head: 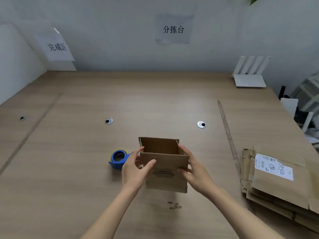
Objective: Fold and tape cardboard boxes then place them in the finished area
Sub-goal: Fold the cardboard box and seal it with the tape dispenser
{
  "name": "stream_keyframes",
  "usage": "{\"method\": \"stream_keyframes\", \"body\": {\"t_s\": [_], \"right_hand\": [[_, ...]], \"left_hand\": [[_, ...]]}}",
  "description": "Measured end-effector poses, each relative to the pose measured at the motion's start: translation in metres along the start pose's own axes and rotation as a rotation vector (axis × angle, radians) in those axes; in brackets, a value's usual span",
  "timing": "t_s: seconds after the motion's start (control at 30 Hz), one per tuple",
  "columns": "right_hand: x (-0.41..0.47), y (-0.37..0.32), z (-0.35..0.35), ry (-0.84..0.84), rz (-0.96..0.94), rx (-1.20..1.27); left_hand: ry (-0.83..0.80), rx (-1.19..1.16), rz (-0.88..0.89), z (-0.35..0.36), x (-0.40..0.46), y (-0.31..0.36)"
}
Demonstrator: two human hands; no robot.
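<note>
Above the wooden surface (pixel 86 135), at six o'clock, a light, easily crushed cardboard box (pixel 165 167) is being gripped by its side walls by the left hand (pixel 136 168) and right hand (pixel 195 169).

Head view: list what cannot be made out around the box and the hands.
- Cardboard box underside: faces away from the head camera; taping unknown.
- Tape dispenser: right part behind the left hand.
- Right hand fingertips: hidden behind the box wall.
- Flat cardboard stack: cut off at the right edge; label print too small.
</note>
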State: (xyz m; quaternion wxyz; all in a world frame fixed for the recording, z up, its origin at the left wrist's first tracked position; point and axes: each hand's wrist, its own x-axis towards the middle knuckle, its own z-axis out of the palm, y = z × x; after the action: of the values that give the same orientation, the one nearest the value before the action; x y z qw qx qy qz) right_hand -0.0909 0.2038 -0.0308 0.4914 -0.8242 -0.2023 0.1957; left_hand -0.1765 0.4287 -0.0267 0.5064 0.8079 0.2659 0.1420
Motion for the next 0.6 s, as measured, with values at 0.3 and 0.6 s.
{"method": "stream_keyframes", "body": {"t_s": [0.3,0.6], "right_hand": [[-0.004,0.018,0.010,0.009,0.040,-0.107],[0.004,0.024,0.023,-0.167,0.079,-0.268]], "left_hand": [[-0.189,0.082,0.123,0.000,0.012,-0.035],[-0.256,0.176,0.111,-0.009,0.015,-0.052]]}}
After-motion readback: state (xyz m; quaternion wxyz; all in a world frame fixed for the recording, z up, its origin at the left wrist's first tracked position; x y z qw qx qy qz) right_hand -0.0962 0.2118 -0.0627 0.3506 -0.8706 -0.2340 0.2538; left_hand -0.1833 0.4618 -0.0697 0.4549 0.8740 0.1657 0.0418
